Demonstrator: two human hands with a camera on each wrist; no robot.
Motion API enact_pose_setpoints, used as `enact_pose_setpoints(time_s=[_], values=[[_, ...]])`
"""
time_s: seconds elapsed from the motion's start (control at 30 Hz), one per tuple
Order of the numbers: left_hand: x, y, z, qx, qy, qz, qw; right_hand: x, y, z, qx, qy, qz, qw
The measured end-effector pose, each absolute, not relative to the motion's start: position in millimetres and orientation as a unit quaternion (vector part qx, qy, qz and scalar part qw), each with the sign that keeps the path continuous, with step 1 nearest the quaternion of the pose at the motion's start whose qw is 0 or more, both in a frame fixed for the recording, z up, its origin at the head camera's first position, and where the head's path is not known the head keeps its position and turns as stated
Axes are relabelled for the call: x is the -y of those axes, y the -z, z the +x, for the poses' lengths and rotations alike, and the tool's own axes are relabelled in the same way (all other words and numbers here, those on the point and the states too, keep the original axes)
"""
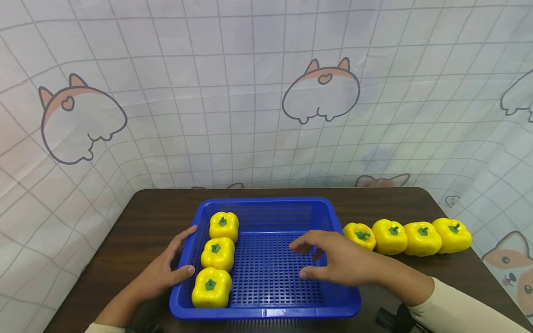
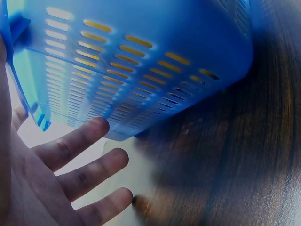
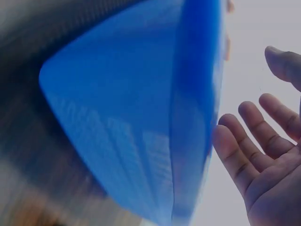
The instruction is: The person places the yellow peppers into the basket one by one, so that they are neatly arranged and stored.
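Observation:
A blue plastic basket [image 1: 310, 312] with slotted walls stands on the table. Along its left side, three yellow bell peppers [image 1: 218, 254] with green stems form a row inside. My left hand [image 1: 160, 274] rests at the left rim, thumb and forefinger against it. In the left wrist view, its other fingers [image 2: 96, 176] spread loosely outside the basket wall. Over the right part of the basket hovers my right hand [image 1: 343, 259], fingers apart and holding nothing. The right wrist view shows that hand's spread fingers [image 3: 256, 134] beyond the blurred basket rim [image 3: 195, 108].
Several more yellow bell peppers [image 1: 422, 238] stand in a line on the dark wooden table [image 1: 137, 222], right of the basket. Behind the table hangs a white grid-patterned cloth [image 1: 233, 115] with cartoon animals. A black object [image 1: 387, 319] lies near the right sleeve.

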State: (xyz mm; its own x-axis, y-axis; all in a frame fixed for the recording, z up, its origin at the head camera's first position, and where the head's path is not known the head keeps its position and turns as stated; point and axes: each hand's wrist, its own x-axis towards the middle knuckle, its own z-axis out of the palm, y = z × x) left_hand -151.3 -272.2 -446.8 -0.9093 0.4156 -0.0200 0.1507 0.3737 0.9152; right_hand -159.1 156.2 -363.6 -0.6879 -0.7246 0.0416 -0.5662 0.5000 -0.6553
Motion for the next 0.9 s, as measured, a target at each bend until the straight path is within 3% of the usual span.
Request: enact_pose_setpoints(time_s=[0.53, 0.9], values=[[270.4, 443.9, -152.5, -0.817, -0.533, 0.182, 0.121, -241.2, 354.8, -173.6, -0.9, 0.305, -0.31, 0.013], [271.0, 443.8, -151.1, -0.82, -0.53, 0.178, 0.123, -283.9, 351.6, -176.6, -0.92, 0.277, -0.276, -0.013]])
